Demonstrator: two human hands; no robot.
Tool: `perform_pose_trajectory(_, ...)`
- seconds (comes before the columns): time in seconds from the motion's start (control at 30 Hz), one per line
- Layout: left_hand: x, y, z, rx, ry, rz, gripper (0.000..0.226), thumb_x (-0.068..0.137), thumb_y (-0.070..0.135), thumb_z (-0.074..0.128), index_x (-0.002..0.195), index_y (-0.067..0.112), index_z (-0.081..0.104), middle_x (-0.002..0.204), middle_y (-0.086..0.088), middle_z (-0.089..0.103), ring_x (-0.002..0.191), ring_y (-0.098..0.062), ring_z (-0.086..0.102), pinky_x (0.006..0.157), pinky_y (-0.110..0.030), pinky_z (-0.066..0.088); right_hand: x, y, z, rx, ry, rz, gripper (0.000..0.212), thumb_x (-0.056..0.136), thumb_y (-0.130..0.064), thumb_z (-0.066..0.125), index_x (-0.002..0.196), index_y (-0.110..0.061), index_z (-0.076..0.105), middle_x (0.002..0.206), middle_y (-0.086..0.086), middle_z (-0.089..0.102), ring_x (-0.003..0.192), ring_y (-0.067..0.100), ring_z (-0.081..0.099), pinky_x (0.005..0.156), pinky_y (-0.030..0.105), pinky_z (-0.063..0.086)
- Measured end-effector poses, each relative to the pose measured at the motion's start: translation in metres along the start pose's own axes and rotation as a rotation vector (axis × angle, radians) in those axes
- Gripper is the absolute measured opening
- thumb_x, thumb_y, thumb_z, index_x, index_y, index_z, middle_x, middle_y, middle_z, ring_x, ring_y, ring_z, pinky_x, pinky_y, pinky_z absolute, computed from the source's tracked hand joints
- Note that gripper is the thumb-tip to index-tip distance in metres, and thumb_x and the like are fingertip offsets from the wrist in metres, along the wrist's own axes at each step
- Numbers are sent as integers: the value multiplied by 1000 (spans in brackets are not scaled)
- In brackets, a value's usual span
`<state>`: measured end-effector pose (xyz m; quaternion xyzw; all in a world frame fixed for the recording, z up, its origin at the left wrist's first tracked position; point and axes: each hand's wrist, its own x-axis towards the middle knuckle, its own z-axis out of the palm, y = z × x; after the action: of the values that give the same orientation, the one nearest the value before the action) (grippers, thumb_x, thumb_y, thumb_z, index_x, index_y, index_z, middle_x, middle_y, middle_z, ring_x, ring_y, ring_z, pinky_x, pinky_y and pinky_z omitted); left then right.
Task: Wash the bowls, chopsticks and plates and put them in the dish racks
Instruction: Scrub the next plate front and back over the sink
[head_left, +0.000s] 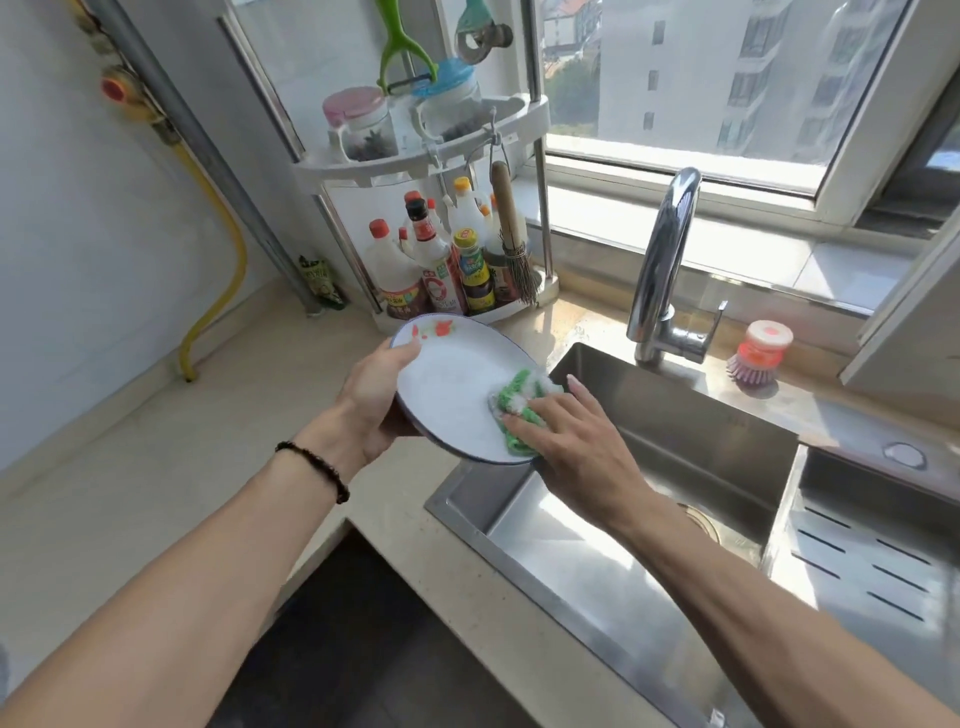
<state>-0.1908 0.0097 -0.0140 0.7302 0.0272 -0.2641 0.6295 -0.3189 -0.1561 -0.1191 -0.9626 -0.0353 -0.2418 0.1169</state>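
A white plate (452, 379) with a blue rim and a red and green flower print is held tilted above the sink's left edge. My left hand (376, 397) grips its left rim, thumb on the face and fingers behind. My right hand (571, 441) presses a green soapy cloth (517, 408) flat against the plate's lower right part, fingers mostly straight. Suds cover the plate's face. No bowls, chopsticks or dish racks are in sight.
The steel sink (649, 519) lies below right, with a slotted steel tray (872, 561) at its right end. A chrome tap (665, 270) stands behind it, beside a red-topped dish brush (758, 358). A corner shelf of sauce bottles (441, 260) stands behind the plate.
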Motion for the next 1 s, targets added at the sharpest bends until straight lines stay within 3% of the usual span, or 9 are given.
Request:
perform_pose_trajectory(0.07, -2, -8, 2, -84, 56, 15, 35, 100, 27, 52, 133, 18, 53, 121, -14, 68, 99, -30, 67, 62, -37, 59, 8, -8, 3, -24, 93, -27, 41, 75, -5, 81, 113, -15, 74, 90, 10, 70, 80, 31, 62, 84, 46, 57)
perform_pose_trajectory(0.23, -20, -49, 41, -242, 204, 203, 50, 100, 13, 54, 144, 30, 39, 128, -3, 62, 102, -24, 69, 72, -37, 61, 29, -54, 9, 114, 174, 144, 20, 69, -4, 81, 84, -16, 74, 67, 3, 61, 62, 25, 53, 54, 32, 44)
perform_pose_trajectory(0.3, -15, -43, 44, -195, 346, 284, 47, 106, 20, 41, 152, 30, 32, 136, 5, 51, 103, -8, 63, 78, -26, 58, 26, -64, 7, 321, 148, 172, 31, 73, -11, 77, 101, -24, 75, 79, -2, 65, 75, 23, 58, 69, 35, 52)
perform_pose_trajectory(0.33, -10, -40, 41, -162, 378, 299, 46, 108, 26, 36, 154, 29, 29, 140, 5, 46, 108, -7, 61, 83, -26, 58, 23, -59, 6, 418, 58, 184, 42, 77, -16, 76, 116, -30, 71, 95, -5, 69, 92, 21, 60, 93, 41, 48)
perform_pose_trajectory(0.37, -7, -38, 36, -129, 392, 298, 46, 109, 29, 33, 155, 30, 28, 144, 3, 44, 115, -14, 59, 90, -34, 58, 20, -48, 4, 471, -82, 194, 53, 79, -21, 75, 129, -36, 64, 116, -6, 67, 113, 18, 57, 115, 46, 27)
perform_pose_trajectory(0.4, -5, -37, 31, -93, 390, 301, 45, 109, 31, 32, 154, 31, 30, 145, -1, 45, 121, -21, 57, 96, -43, 56, 18, -37, 1, 467, -199, 212, 62, 81, -26, 75, 139, -40, 55, 137, -7, 59, 131, 15, 46, 122, 48, 2)
perform_pose_trajectory(0.47, -5, -36, 30, -5, 395, 336, 42, 109, 31, 31, 151, 31, 35, 144, -3, 49, 124, -24, 55, 100, -46, 53, 17, -26, -6, 420, -345, 257, 73, 82, -34, 73, 148, -41, 42, 156, -4, 41, 146, 13, 29, 120, 56, -15)
perform_pose_trajectory(0.6, 3, -31, 26, -62, 388, 347, 40, 109, 28, 33, 148, 27, 42, 145, -6, 50, 129, -25, 53, 105, -45, 50, 19, -44, -13, 616, -367, 189, 77, 83, -41, 76, 150, -43, 38, 161, 0, 31, 149, 14, 20, 120, 54, -11)
perform_pose_trajectory(1.0, 3, -21, 25, 54, 298, 379, 40, 110, 29, 31, 148, 26, 43, 137, -3, 54, 123, -23, 55, 103, -44, 51, 20, -17, -21, 457, -392, 236, 75, 87, -31, 71, 152, -42, 33, 163, 1, 29, 151, 17, 19, 116, 55, -20)
